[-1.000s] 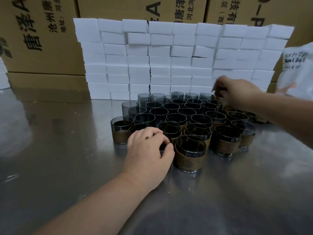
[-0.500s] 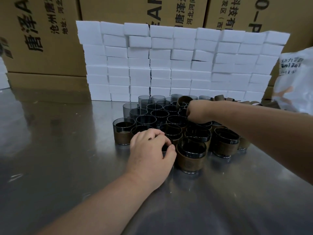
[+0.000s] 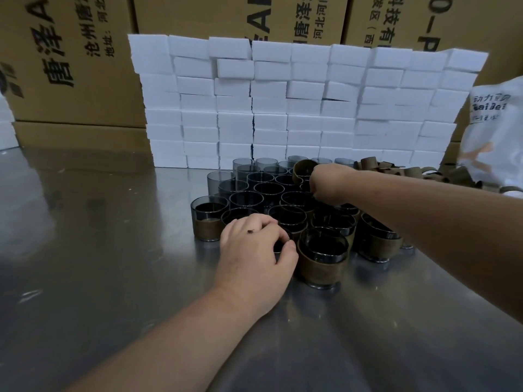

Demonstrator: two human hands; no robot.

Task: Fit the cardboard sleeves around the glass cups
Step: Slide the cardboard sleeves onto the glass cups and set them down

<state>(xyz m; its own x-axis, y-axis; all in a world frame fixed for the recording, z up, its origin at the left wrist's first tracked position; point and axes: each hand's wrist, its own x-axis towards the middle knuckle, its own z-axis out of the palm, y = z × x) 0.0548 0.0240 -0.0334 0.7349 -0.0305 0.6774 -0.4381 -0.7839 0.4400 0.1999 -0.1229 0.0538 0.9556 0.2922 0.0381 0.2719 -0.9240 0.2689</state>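
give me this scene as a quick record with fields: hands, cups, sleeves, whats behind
left hand: grips a glass cup in the front row, cup mostly hidden under it
right hand: holds a cardboard sleeve above the middle of the cluster
sleeved cups: front rows
bare cups: back rows
loose sleeves: heap right of the cups
surface: metal table
behind: wall of white blocks, cardboard boxes
far right: white bag
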